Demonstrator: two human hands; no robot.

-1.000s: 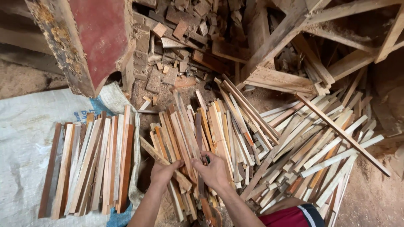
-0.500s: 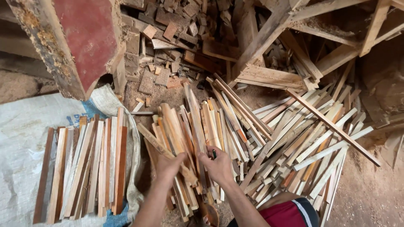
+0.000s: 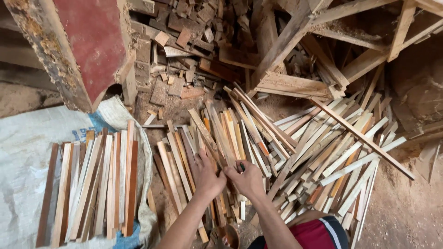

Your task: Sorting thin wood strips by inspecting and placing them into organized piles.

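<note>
1. Since a second ago the two hands have slid a little to the right and up across the heap, and they now sit close together over the middle of the loose wooden slats [image 3: 240, 138], where before they were spread a bit wider.
2. The left hand [image 3: 207, 175] lies palm down on the heap, fingers curled over the top of a pale slat [image 3: 206, 131] that slants up and away from the person; it looks like a grasp on that slat.
3. The right hand [image 3: 249, 177] is just beside the left, almost touching it, knuckles up and fingers bent down into the slats. Whether it actually grips one I cannot tell; something small and dark shows at its fingertips.
4. The heap fans out to the right, long thin slats lying crosswise over each other on the dirt floor [image 3: 406, 212].
5. To the left, well apart from the hands, a sorted row of slats [image 3: 92, 184] lies side by side on a white woven sack [image 3: 27, 147].
6. Above that stands a red-painted timber block [image 3: 92, 41], with a pile of short offcuts [image 3: 184, 41] behind the heap and rough wooden beams [image 3: 286, 46] to the upper right.
</note>
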